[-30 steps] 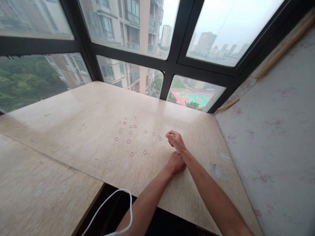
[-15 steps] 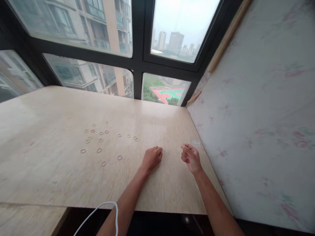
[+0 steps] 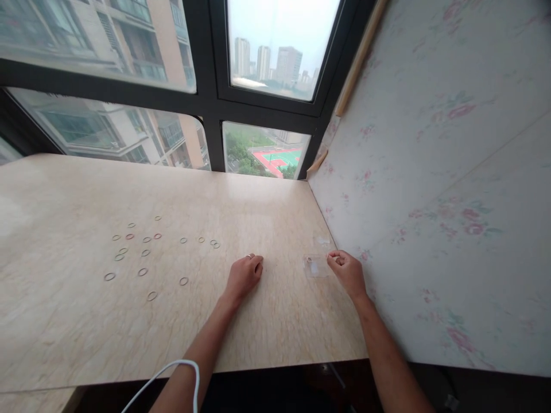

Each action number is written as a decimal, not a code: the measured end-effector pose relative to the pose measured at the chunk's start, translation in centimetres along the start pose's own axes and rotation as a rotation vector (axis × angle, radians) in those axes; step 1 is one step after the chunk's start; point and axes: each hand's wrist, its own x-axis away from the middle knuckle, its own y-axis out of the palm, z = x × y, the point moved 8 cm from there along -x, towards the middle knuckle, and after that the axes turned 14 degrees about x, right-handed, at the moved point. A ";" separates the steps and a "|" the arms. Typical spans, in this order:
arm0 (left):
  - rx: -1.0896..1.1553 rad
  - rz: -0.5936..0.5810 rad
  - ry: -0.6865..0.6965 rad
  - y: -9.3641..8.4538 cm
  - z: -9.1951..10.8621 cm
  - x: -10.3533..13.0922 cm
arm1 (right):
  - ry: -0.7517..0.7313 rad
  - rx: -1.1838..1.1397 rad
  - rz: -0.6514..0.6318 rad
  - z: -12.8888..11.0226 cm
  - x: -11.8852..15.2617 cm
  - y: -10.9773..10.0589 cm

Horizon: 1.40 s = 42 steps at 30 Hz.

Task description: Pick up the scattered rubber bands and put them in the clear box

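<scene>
A small pale ring (image 3: 328, 257) is pinched between fingertips of the right hand (image 3: 350, 274), at the right end of a clear container (image 3: 316, 268). The left hand (image 3: 244, 278) is rested, curled, on the surface (image 3: 284, 327); whether anything is held cannot be told. To its left, thin rings (image 3: 214, 244) are scattered.

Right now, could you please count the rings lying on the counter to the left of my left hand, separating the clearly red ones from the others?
Clearly red rings: 2
Rings of other colours: 15
Total: 17
</scene>
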 end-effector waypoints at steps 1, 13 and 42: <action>0.001 0.003 -0.003 0.0 0.0 0.0 | -0.016 0.034 -0.003 0.0 -0.1 0.1; 0.014 0.023 -0.003 -0.1 -0.1 0.1 | -0.084 0.199 -0.013 0.5 -0.3 1.1; 0.233 0.316 -0.402 -14.1 -11.7 0.9 | -0.395 0.264 -0.172 -3.3 9.1 7.4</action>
